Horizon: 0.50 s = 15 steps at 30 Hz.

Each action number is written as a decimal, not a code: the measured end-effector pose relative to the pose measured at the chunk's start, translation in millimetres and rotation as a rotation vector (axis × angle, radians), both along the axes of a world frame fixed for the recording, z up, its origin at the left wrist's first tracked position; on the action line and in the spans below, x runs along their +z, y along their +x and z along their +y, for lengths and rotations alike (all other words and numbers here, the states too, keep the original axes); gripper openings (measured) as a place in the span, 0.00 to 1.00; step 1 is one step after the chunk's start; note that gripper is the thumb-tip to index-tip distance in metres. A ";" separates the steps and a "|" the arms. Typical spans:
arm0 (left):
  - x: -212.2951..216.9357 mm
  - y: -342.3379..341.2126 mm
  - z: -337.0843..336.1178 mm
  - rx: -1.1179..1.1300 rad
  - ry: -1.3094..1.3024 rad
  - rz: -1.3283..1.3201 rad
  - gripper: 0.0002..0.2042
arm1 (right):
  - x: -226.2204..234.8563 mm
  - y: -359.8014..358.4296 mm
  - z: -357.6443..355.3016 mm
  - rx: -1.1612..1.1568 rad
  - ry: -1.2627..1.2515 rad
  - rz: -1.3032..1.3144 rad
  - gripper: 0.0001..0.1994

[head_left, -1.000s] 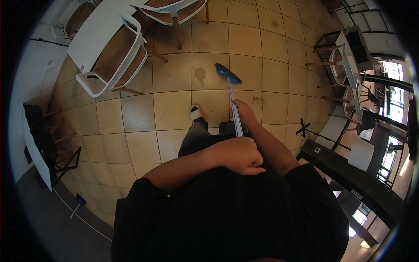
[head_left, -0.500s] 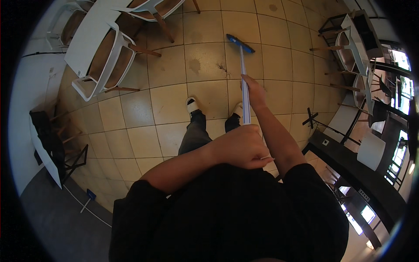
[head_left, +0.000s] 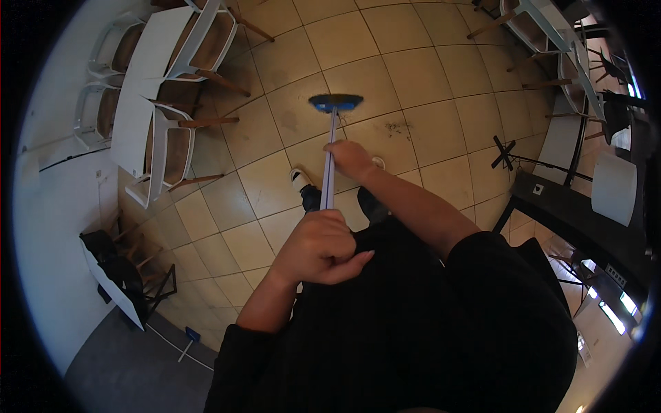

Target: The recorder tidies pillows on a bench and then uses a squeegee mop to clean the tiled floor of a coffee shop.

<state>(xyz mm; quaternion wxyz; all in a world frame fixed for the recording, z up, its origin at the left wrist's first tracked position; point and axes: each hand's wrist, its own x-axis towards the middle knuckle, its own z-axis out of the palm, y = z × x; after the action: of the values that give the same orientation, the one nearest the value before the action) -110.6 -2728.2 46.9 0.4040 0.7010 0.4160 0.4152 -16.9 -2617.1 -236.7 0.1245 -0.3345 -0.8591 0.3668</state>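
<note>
Both of my hands are on a broom with a pale, ridged handle (head_left: 328,180) and a blue head with dark bristles (head_left: 335,103). My left hand (head_left: 320,246) is closed round the upper end of the handle, close to my body, thumb pointing right. Lower on the shaft, my right hand (head_left: 351,159) wraps it with the arm stretched forward. The broom head rests on the tiled floor ahead of my feet. Small dark debris (head_left: 398,129) lies on the tiles to the right of the head, and a few bits show just below the head.
White chairs with brown seats (head_left: 171,148) stand round a white table (head_left: 132,120) at the left. More chairs (head_left: 537,31) are at the far right. A black-framed table (head_left: 582,220) is on my right. A small blue-headed tool (head_left: 192,335) lies at lower left.
The broom head has swung left and nearer to me, turning more crosswise. Both hands have moved left with the handle. The whole view has turned a little, and the debris now shows right of the head.
</note>
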 end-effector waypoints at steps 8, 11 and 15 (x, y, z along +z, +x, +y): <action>68.8 65.9 16.2 -0.299 0.065 -0.087 0.23 | 63.0 100.8 -4.7 -0.025 0.079 0.100 0.12; 64.1 100.4 30.1 -0.367 0.068 -0.168 0.20 | 82.6 154.2 10.8 -0.141 0.135 0.146 0.13; 30.8 132.3 56.2 -0.410 -0.058 -0.148 0.11 | 67.4 221.5 15.4 -0.442 0.191 0.036 0.12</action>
<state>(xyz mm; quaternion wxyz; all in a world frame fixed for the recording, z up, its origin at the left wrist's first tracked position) 21.7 -2672.0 77.7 0.5293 0.7266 0.2458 0.3626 204.7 -2601.7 -169.3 0.2481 -0.4946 -0.7934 0.2534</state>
